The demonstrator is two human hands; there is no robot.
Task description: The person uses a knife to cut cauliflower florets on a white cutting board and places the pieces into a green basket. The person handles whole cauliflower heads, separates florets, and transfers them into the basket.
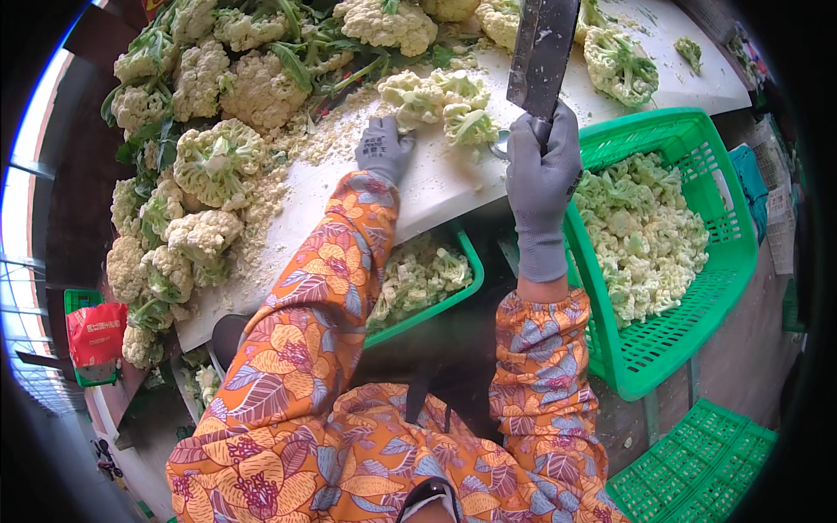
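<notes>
In my right hand (545, 174), gloved in grey, is a broad dark-bladed cleaver (542, 61). The fist wraps its handle, and the blade points away from me over the white table (436, 187). My left hand (384, 150), also in a grey glove, rests on the tabletop with curled fingers against the near left side of a cut cauliflower (414, 96). Its fingertips are partly hidden. Another cauliflower piece (469, 122) lies to the right of it, below the blade. Small crumbs (323, 135) are scattered left of my left hand.
Whole cauliflowers (218, 161) are heaped at the left and far side. A green crate (623, 375) of florets stands right; another green container (478, 261) with florets sits under the table edge. A green slatted crate (697, 462) is lower right, a red bag (96, 333) far left.
</notes>
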